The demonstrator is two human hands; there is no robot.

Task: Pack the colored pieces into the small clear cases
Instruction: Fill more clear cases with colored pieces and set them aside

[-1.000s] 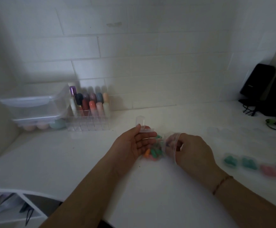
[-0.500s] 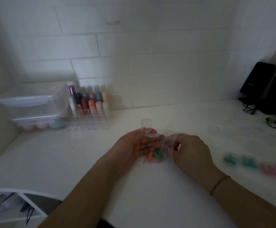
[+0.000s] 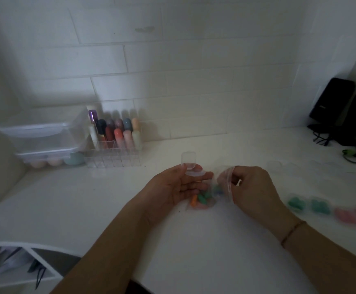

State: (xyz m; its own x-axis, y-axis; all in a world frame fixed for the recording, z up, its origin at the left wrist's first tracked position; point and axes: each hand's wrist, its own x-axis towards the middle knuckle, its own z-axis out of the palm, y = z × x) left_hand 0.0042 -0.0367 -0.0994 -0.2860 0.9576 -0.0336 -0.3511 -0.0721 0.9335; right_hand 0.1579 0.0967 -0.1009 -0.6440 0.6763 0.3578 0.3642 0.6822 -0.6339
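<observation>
We see both hands working close together above the white counter [image 3: 194, 251]. The left hand [image 3: 179, 187] lies palm up with its fingers nearly straight; an open clear case [image 3: 191, 166], lid raised, rests across its fingertips with the thumb against it. The right hand [image 3: 251, 187] has its fingers curled, pinching the open edge of a small clear bag [image 3: 219, 187] that hangs between the two hands. The colored pieces [image 3: 202, 198] (orange, green and pink ones can be made out) sit at the bottom of this bag, just below the left hand's fingers. To the right on the counter we find a row of filled cases [image 3: 332, 209]: two with teal contents, then two with pink; the view is blurred there. At the back left stand a clear organizer [image 3: 113, 160] holding colored tubes and stacked lidded containers [image 3: 43, 141]. Two black speakers [image 3: 342, 109] stand at the far right.
</observation>
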